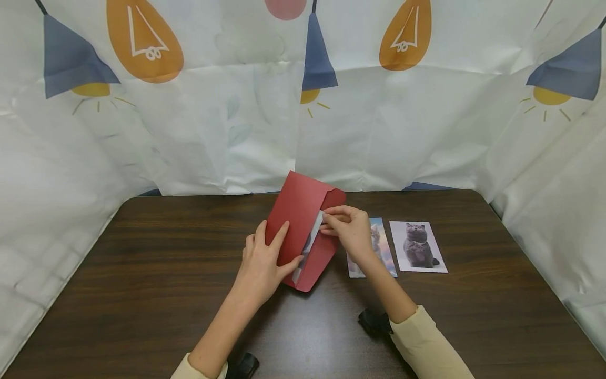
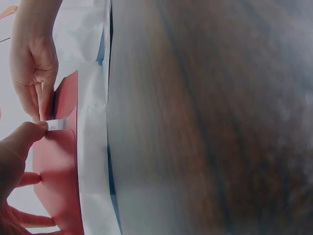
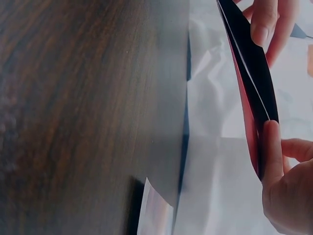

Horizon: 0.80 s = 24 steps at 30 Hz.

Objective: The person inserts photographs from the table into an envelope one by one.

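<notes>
Red envelope (image 1: 295,208) is held at the centre of the head view, slanted, with its long side running from the lower left to the upper right. Its flap (image 1: 321,259) is opened toward the right of the frame, and in the opening a pale card (image 1: 312,234) is seen, mostly hidden inside. In both wrist views, the envelope is seen raised above the desk (image 1: 165,268).

The envelope is gripped by the left hand (image 1: 264,266): the thumb is placed beside the opening, and the other fingers are spread toward the left long edge. By the right hand (image 1: 349,232), the upper end of the pale card is pinched, with thumb and fingertips together on it.

To the right of the envelope, two picture cards are laid on the desk. The pink-and-blue card (image 1: 386,253) is partly covered by the right hand and forearm. Just beside it, further right in the frame, the grey cat card (image 1: 418,247) is fully visible, and a sitting cat is printed on it.

At the bottom of the frame, cream sleeves (image 1: 430,342) are worn on both arms, and black devices (image 1: 374,322) are seen near the cuffs. Behind the desk, a white curtain (image 1: 189,131) is hung, decorated with lamps and orange bulbs.
</notes>
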Each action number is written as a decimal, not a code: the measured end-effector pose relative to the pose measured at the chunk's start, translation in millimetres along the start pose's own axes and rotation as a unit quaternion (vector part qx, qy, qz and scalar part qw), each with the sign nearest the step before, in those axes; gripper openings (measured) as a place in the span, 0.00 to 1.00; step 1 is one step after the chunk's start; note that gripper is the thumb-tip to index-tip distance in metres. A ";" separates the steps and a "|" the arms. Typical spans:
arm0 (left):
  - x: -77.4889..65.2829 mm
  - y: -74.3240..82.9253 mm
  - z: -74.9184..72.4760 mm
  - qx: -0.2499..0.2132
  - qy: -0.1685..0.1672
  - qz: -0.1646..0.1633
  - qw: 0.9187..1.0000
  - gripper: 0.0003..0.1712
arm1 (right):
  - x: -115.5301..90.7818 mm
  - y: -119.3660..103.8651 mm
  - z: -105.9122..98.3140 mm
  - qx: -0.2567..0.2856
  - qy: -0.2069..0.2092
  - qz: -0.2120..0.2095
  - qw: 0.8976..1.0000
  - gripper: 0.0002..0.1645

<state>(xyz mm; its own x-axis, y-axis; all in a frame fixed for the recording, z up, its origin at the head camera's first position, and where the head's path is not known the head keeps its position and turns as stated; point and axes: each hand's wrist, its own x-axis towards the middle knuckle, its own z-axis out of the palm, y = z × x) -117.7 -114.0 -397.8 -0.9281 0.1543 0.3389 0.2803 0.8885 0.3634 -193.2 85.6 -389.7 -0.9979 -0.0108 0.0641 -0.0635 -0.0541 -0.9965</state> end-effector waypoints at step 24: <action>-0.8 0.5 -2.3 -0.021 -0.031 -0.021 0.999 0.45 | 1.2 -3.8 -8.0 -0.028 -0.026 -0.022 0.999 0.12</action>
<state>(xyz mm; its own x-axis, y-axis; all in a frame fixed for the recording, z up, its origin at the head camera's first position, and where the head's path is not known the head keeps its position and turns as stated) -116.3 -114.6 -395.9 -0.9522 0.1454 0.2685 0.2501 0.8759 0.4126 -194.3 93.7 -386.3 -0.9921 -0.0616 0.1097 -0.1099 -0.0002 -0.9939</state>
